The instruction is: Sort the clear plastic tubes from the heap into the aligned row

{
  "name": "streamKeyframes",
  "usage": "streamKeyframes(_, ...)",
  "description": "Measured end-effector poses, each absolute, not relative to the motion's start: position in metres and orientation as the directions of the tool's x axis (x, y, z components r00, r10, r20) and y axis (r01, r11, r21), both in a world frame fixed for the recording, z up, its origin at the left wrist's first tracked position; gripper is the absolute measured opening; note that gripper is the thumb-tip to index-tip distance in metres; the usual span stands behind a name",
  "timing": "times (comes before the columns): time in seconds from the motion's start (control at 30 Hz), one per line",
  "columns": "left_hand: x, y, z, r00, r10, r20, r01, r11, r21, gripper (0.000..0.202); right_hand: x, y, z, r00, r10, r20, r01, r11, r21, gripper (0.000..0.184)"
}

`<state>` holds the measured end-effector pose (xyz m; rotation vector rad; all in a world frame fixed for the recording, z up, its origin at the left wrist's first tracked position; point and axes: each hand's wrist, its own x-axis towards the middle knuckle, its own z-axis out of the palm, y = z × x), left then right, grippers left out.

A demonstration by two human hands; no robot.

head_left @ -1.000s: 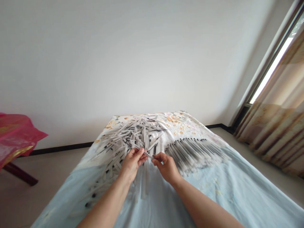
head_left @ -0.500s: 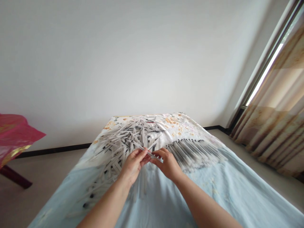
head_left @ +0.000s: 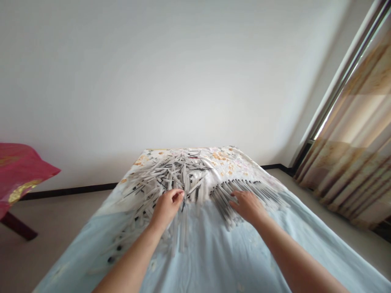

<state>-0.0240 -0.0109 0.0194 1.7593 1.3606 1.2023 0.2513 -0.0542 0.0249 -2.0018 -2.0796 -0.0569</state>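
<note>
My left hand [head_left: 167, 205] is closed in a pinch at the near right side of a loose heap of slim whitish pen-like sticks [head_left: 171, 173], many with black ends or dark cores. What its fingertips hold, if anything, cannot be made out; a small dark bit shows just below them. My right hand [head_left: 248, 206] lies over a neat row of the same sticks [head_left: 221, 199], side by side with their dark ends away from me. Its fingers are stretched out and apart over the row, and it hides the row's middle.
A flowered white and light blue cloth [head_left: 210, 252] covers the table. Behind it stands a pale wall [head_left: 195, 81]. At the left is a red and gold cover [head_left: 26, 175] over a dark-legged piece of furniture; at the right hangs a beige curtain [head_left: 351, 162].
My hands were together in the middle on a whitish stick. They have parted: the right has moved right onto the row and opened, the left has shifted left to the heap.
</note>
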Motion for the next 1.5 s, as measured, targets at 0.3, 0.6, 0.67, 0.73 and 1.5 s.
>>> streamKeyframes(0.3,-0.014,-0.032,0.011,0.303,0.924,0.233,0.797,-0.380,0.469,0.022,0.191,-0.055,0.031,-0.183,0.955,0.234,0.928,0.246,-0.281,0.027)
streamKeyframes(0.6,-0.015,-0.035,0.006,0.283,0.939,0.196,0.809,-0.343,0.477,0.018,0.139,-0.020,-0.002,-0.090,0.992,0.092,0.969,0.109,-0.222,0.039)
streamKeyframes(0.67,-0.016,-0.035,0.007,0.264,0.945,0.195,0.801,-0.327,0.501,0.017,0.137,-0.015,-0.003,-0.085,0.993,0.076,0.971,0.099,-0.216,0.038)
streamKeyframes(0.73,-0.017,-0.033,0.008,0.245,0.951,0.191,0.819,-0.308,0.485,0.015,0.135,-0.013,-0.003,-0.112,0.991,0.079,0.966,0.127,-0.224,0.034)
streamKeyframes(1.5,-0.027,-0.005,0.025,0.045,0.995,0.085,0.413,-0.096,0.906,0.025,0.142,-0.012,-0.014,-0.161,0.938,0.308,0.733,0.323,-0.599,0.022)
